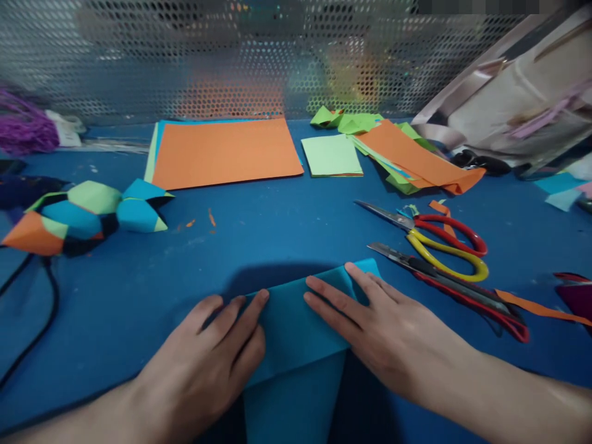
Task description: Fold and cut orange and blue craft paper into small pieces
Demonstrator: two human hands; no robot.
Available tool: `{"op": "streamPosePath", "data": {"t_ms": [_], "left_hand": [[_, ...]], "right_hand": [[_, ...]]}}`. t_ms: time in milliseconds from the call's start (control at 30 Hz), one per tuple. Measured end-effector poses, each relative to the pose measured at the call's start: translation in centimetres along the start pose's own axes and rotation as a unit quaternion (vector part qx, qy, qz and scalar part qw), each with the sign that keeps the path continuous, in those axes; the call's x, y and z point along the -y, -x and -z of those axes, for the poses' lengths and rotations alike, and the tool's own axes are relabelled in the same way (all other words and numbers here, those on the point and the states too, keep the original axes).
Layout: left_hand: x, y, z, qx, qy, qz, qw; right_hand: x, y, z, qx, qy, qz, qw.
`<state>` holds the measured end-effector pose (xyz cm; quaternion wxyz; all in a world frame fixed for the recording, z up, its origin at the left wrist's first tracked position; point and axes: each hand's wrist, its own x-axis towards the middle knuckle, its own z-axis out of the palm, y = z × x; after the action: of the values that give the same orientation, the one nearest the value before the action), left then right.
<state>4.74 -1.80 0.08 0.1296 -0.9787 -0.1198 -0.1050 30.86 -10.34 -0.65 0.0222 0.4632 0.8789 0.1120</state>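
- Near the front of the tabletop (268, 225), the folded blue paper (300, 327) was pressed by the left hand (217, 351) and the right hand (393, 333); neither grip was clenched.
- Crooked creasing could have been caused by uneven pressure.
- Skin could have been nicked if the cutter (444, 285), lying blade-out, were brushed.

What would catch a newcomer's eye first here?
Probably the folded blue sheet, bottom centre, beneath the person's fingers. Next, the big orange sheet atop a stack towards the back, and the multicoloured paper model at far left. The red-and-yellow-handled scissors stand out right of centre, beside a cutter.
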Motion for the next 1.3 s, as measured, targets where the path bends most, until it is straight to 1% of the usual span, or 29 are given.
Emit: {"op": "streamPosePath", "data": {"t_ms": [167, 300, 433, 567, 733, 833, 933, 1033, 1100, 1200, 1300], "left_hand": [[-1.0, 0.5, 0.2, 0.002, -0.038, 0.009, 0.999], [-1.3, 0.6, 0.8, 0.000, -0.055, -0.002, 0.998], [-1.5, 0.5, 1.2, 0.006, -0.061, 0.004, 0.998], [-0.9, 0.5, 1.6, 0.006, -0.038, 0.014, 0.999], [0.8, 0.4, 2.6, 0.037, 0.028, 0.020, 0.999], [0.8, -0.1, 2.2, 0.016, 0.058, 0.048, 0.997], [-0.4, -0.7, 1.4, -0.001, 0.034, 0.058, 0.998], [-1.6, -0.8, 0.8, 0.022, -0.011, 0.054, 0.998], [-2.0, -0.7, 0.6, 0.036, -0.023, 0.046, 0.998], [-2.1, -0.6, 0.5, 0.035, -0.030, 0.044, 0.998], [-1.9, -0.5, 0.4, 0.032, -0.031, 0.049, 0.998]], "right_hand": [[-0.1, 0.0, -0.2, -0.017, 0.006, 0.009, 1.000], [-0.2, 0.2, -0.2, -0.039, 0.012, 0.020, 0.999], [-0.4, 0.1, 0.0, -0.036, 0.019, 0.025, 0.999], [-0.4, 0.0, 0.0, -0.042, 0.027, 0.025, 0.998], [-0.3, -0.1, -0.4, -0.041, 0.021, 0.023, 0.999], [-0.1, 0.0, -0.7, -0.042, 0.017, 0.019, 0.999], [0.0, 0.0, -0.7, -0.045, 0.020, 0.018, 0.999], [0.0, -0.2, -0.7, -0.046, 0.028, 0.020, 0.998], [-0.1, -0.4, -0.6, -0.047, 0.029, 0.023, 0.998], [-0.5, -0.4, -0.1, -0.047, 0.023, 0.023, 0.998], [-1.0, 0.0, 0.9, -0.033, 0.000, 0.016, 0.999]]}}
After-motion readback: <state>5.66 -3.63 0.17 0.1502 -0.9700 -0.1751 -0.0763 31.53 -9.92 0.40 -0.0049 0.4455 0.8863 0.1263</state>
